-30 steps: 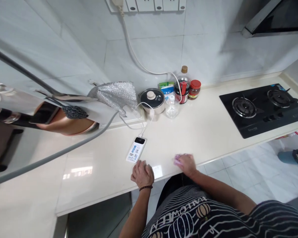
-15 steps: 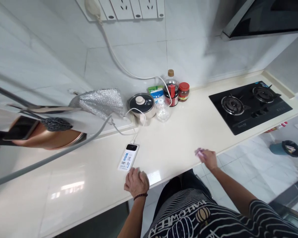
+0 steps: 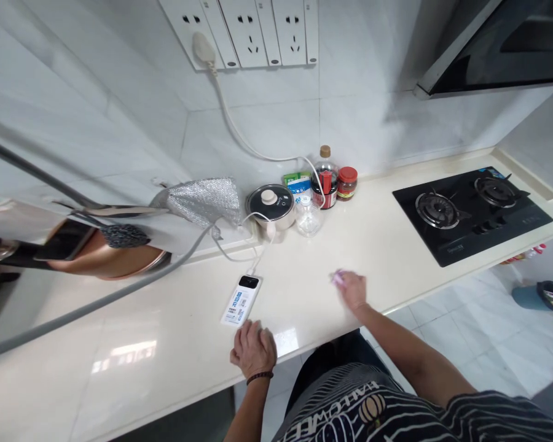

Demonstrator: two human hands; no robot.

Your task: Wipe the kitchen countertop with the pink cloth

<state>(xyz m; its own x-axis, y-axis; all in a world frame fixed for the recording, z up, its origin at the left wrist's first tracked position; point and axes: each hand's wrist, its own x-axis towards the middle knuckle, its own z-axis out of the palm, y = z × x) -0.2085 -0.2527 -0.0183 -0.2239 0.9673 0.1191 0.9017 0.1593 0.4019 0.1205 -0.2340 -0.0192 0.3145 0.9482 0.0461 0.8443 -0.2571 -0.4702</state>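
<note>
Pink cloth (image 3: 337, 278): a small wad on the cream counter (image 3: 396, 258) near its front edge, showing at the fingertips of the right hand (image 3: 354, 290), which was closed over it. Left hand (image 3: 253, 348): loosely curled, holding nothing, well apart to the cloth's left, just short of a white power bank (image 3: 240, 299).

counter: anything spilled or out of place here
No spill shows on the counter. The white power bank lies askew near the front edge, its cable trailing loose toward the small pot. The right hand holds a pink cloth.
</note>
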